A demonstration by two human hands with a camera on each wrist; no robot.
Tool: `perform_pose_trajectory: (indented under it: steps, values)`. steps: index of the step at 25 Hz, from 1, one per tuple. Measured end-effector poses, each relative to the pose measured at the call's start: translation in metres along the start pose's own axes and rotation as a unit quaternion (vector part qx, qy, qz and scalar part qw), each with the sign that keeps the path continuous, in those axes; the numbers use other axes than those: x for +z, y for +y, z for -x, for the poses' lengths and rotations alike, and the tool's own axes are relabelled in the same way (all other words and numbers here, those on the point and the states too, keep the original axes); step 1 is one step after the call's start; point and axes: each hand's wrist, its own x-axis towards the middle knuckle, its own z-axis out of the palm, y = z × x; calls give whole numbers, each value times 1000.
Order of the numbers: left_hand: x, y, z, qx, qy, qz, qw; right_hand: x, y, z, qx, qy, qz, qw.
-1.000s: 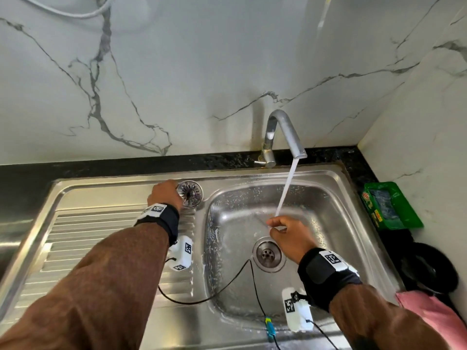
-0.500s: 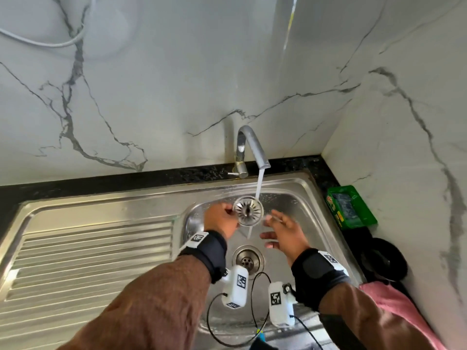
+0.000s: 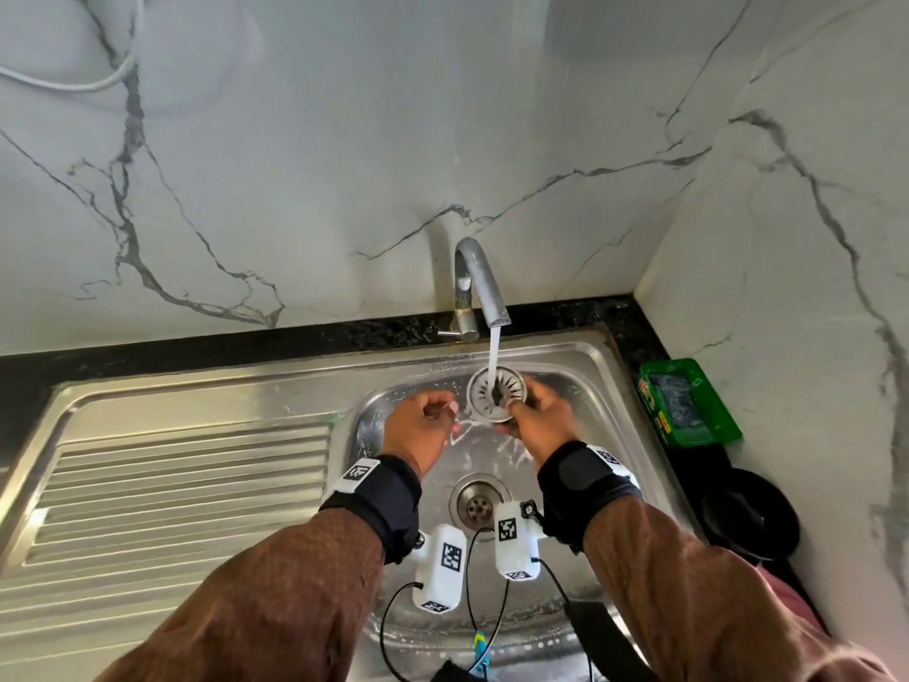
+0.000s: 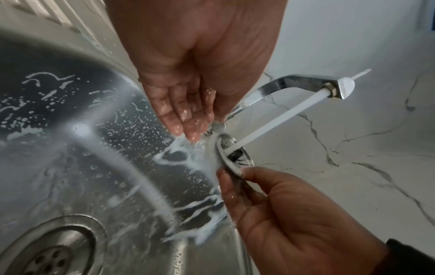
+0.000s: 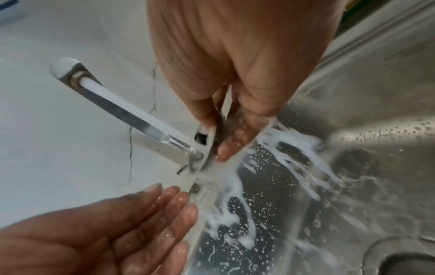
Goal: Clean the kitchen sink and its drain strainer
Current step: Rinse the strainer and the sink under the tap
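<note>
The round steel drain strainer (image 3: 494, 392) is up under the running stream (image 3: 493, 351) from the faucet (image 3: 479, 283), over the back of the steel sink (image 3: 597, 386). My right hand (image 3: 533, 414) pinches its rim, thumb on top and fingers beneath (image 5: 226, 148). In the left wrist view the strainer (image 4: 231, 154) stands tilted on edge and water splashes off it into the basin. My left hand (image 3: 428, 423) hovers just left of it, wet, with its fingers (image 4: 186, 119) straight and holding nothing. The open drain hole (image 3: 477, 504) lies below my wrists.
A ribbed drainboard (image 3: 172, 484) stretches left of the basin. On the black counter to the right sit a green box (image 3: 688, 403), a black round object (image 3: 747, 514) and a pink cloth (image 3: 787, 598). Marble walls close the back and right sides.
The strainer came from the drainboard in my left hand to the stream, then passed to my right hand. My left hand has let go and opened beside it.
</note>
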Motion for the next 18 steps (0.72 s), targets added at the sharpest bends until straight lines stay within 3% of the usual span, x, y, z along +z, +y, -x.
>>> perform_pose_trajectory:
  steps: [6, 12, 15, 18]
  values:
    - [-4, -3, -5, 11, 24, -28, 999, -3, 0, -14, 16, -22, 5, 1000]
    - [-3, -9, -4, 13, 42, -39, 998, 3, -8, -20, -24, -12, 39, 999]
    - [-3, -10, -1, 10, 49, -43, 998, 4, -11, -15, 0, -38, 60, 997]
    - [-4, -9, 5, 18, 50, -31, 998, 1, -8, -14, 11, -5, 65, 998]
